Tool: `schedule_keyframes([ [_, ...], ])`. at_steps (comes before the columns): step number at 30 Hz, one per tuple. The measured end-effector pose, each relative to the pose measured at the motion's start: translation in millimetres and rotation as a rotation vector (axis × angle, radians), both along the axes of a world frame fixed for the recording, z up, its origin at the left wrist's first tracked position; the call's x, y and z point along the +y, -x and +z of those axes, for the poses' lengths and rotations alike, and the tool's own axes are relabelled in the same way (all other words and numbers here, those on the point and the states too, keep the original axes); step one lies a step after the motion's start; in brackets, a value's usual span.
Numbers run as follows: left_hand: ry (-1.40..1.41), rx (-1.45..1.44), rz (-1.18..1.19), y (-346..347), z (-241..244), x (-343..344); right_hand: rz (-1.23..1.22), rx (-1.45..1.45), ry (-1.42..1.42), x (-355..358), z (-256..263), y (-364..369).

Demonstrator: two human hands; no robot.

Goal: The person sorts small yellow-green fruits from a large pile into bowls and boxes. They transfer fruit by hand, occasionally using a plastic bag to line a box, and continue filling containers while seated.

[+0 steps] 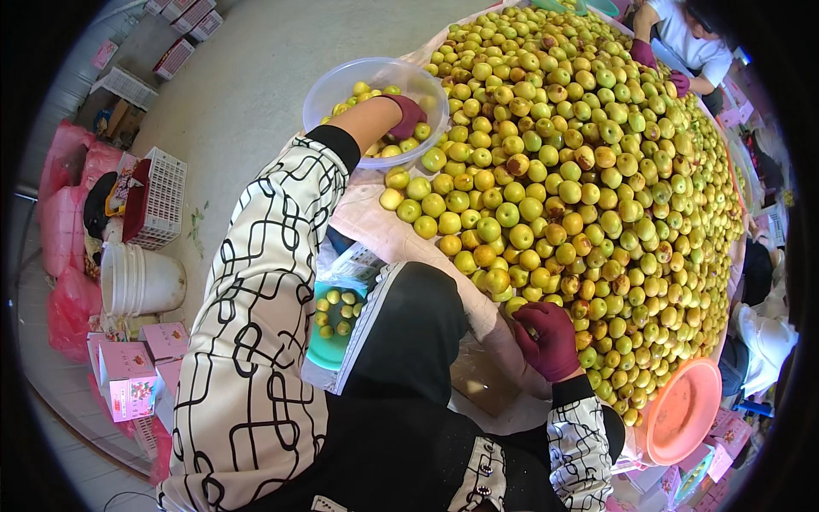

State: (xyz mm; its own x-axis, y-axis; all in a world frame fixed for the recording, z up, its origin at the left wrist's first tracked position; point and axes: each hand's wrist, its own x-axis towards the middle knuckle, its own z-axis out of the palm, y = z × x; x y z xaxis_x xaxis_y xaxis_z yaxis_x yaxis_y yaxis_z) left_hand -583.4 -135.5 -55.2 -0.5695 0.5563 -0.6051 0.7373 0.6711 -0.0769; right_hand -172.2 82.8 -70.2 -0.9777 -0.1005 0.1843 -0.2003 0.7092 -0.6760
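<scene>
My left hand (405, 118), in a maroon glove, reaches into a clear plastic basin (311, 115) that holds yellow-green round fruits, perhaps jujubes; its fingertips are partly hidden among them. At the near edge of a big heap of the same fruits (531, 211), my right hand (547, 339), also gloved in maroon, touches the pile with bent fingers. Whether it grips a fruit cannot be told. A pink cloth (384, 224) lies under the heap. Between my arms, a green basin (327, 351) holds several fruits beside my knee.
An orange basin (684, 409) stands at the heap's right end. Across the heap a co-worker (688, 38) handles fruit in maroon gloves; other people sit at the right rim. On the left are a white bucket (150, 280), a white crate (163, 198), pink boxes (128, 377) and pink plastic bags (73, 313).
</scene>
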Motion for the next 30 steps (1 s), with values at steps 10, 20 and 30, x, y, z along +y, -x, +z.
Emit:
schedule_keyframes([
  [10,-0.748,-0.121,0.530,-9,30,-41,-0.041,-0.032,-0.013,3,2,-5],
  [20,-0.507,-0.052,0.181,-53,13,-32,-0.037,-0.067,0.014,3,3,-5],
  [30,-0.323,0.470,0.427,20,17,-73,-0.056,-0.056,0.006,8,1,-6],
])
